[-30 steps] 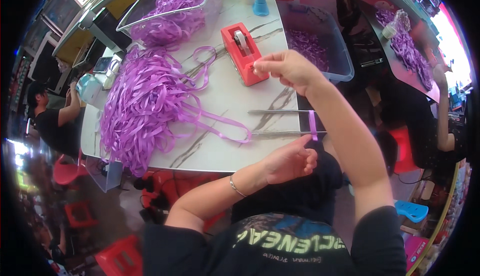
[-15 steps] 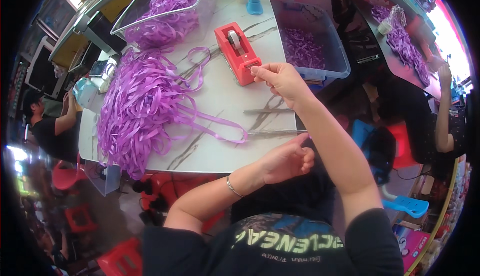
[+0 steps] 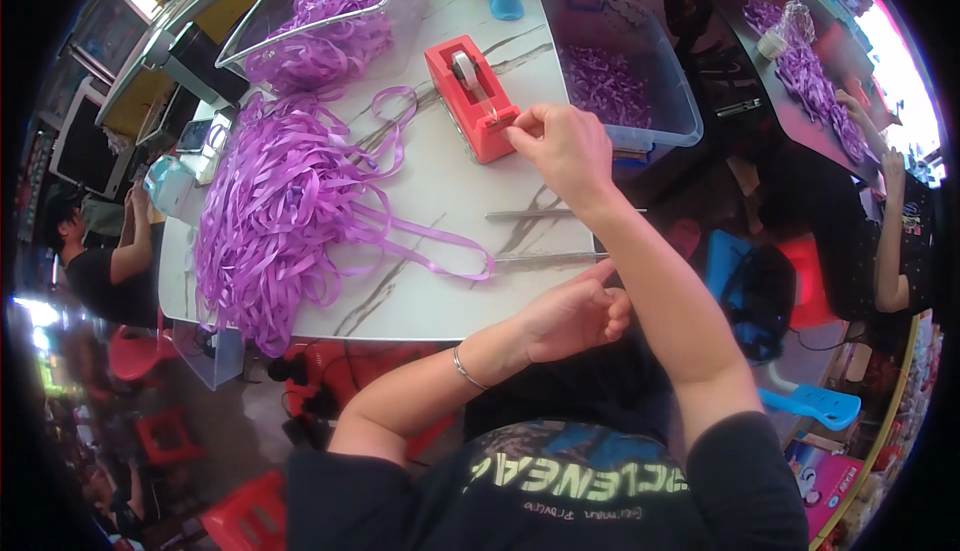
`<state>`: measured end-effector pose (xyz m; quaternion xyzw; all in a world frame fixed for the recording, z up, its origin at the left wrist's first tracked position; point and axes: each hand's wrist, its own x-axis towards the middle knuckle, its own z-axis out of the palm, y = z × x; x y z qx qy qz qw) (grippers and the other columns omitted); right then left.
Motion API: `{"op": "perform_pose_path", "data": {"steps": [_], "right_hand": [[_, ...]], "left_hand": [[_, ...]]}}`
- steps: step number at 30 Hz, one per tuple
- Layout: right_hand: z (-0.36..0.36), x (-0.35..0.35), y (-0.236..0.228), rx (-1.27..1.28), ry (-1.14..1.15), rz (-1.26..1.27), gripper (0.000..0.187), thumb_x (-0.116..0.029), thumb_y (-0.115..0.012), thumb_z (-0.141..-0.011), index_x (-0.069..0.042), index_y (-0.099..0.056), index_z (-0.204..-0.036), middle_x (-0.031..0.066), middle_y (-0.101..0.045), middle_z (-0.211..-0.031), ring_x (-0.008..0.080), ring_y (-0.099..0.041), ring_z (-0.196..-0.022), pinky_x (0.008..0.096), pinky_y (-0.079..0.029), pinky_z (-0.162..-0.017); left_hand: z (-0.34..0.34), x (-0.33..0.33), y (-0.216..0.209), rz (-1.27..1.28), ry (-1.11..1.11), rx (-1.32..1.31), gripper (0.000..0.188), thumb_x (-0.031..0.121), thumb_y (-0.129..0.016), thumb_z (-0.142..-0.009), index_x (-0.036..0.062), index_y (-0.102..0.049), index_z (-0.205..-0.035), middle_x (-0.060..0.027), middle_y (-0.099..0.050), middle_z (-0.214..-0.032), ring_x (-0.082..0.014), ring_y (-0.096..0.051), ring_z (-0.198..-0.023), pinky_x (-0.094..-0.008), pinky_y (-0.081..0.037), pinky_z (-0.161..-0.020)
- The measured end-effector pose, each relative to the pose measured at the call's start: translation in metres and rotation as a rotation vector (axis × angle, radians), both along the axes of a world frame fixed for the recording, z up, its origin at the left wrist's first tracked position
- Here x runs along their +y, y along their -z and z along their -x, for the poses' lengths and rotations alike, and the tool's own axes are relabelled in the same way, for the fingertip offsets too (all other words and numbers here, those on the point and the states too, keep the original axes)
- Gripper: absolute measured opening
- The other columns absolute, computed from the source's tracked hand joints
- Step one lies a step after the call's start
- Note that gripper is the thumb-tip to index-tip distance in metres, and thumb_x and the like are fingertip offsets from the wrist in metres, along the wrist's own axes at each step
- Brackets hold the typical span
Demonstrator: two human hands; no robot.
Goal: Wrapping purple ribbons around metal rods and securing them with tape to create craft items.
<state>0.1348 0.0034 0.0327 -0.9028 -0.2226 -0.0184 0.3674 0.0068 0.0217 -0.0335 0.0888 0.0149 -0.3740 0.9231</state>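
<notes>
A red tape dispenser with a roll of tape stands on the marble-patterned table. At its cutting end my right hand pinches the tape's end between thumb and forefinger. My left hand hovers at the table's front edge, palm turned up and fingers curled in; whatever they hold is hidden. A large heap of purple ribbon loops covers the table's left part. One ribbon loop stretches from it toward my left hand. Two thin metal rods lie near the table's right edge.
A clear bin of purple ribbon stands at the far left. Beyond the right edge sits another clear bin of ribbon. A blue stand is at the back. People work on both sides, the right one at a ribbon-covered table.
My right hand has turned and shifted slightly right at the dispenser's cutting end, still pinching. My left hand has barely moved. On the right, the other person's hand reaches to the ribbons.
</notes>
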Motion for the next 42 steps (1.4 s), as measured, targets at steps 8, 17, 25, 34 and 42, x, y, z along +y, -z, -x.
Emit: {"op": "perform_pose_path", "data": {"steps": [8, 17, 25, 34, 42], "right_hand": [[-0.028, -0.092, 0.000, 0.575, -0.469, 0.040, 0.022, -0.021, -0.059, -0.081, 0.001, -0.061, -0.079, 0.0031, -0.060, -0.068, 0.0095, -0.054, -0.066, 0.0254, -0.043, -0.063], [-0.019, -0.125, -0.007, 0.475, -0.571, 0.402, 0.021, -0.027, -0.061, -0.077, -0.006, -0.062, -0.081, 0.0062, -0.059, -0.068, 0.0176, -0.056, -0.067, 0.0304, -0.042, -0.063], [-0.005, -0.122, -0.011, 0.109, -0.470, 0.652, 0.022, -0.032, -0.062, -0.073, -0.011, -0.065, -0.076, 0.0067, -0.063, -0.072, 0.0248, -0.061, -0.074, 0.0363, -0.046, -0.065], [0.003, -0.127, -0.002, -0.017, -0.254, 0.667, 0.032, -0.040, -0.066, -0.069, -0.010, -0.062, -0.059, 0.0077, -0.059, -0.056, 0.0272, -0.060, -0.059, 0.0366, -0.045, -0.054], [0.013, -0.155, 0.080, 1.144, 0.292, -0.769, 0.019, -0.027, -0.046, -0.090, -0.012, -0.054, -0.081, -0.0086, -0.037, -0.057, 0.0000, -0.026, -0.043, 0.0155, -0.020, -0.040]], "left_hand": [[0.002, -0.003, -0.011, -0.123, -0.013, 0.051, 0.054, 0.004, -0.042, -0.076, 0.0168, -0.024, -0.125, -0.0046, -0.043, -0.071, -0.0160, -0.045, -0.069, -0.0273, -0.039, -0.066], [0.000, -0.003, -0.015, -0.145, -0.008, 0.030, 0.066, 0.005, -0.041, -0.076, 0.0157, -0.013, -0.136, -0.0035, -0.043, -0.071, -0.0150, -0.045, -0.069, -0.0269, -0.038, -0.067], [-0.001, -0.001, -0.017, -0.149, 0.008, 0.021, 0.068, 0.005, -0.041, -0.076, 0.0164, -0.012, -0.136, -0.0036, -0.043, -0.071, -0.0149, -0.044, -0.068, -0.0267, -0.038, -0.067], [-0.001, -0.002, -0.015, -0.130, 0.005, 0.007, 0.067, 0.005, -0.042, -0.075, 0.0153, -0.012, -0.134, -0.0039, -0.043, -0.071, -0.0145, -0.044, -0.067, -0.0263, -0.038, -0.066], [-0.001, -0.001, -0.013, -0.142, 0.002, 0.003, 0.068, 0.006, -0.044, -0.076, 0.0137, -0.012, -0.136, -0.0023, -0.042, -0.070, -0.0133, -0.045, -0.067, -0.0255, -0.039, -0.066]]}}
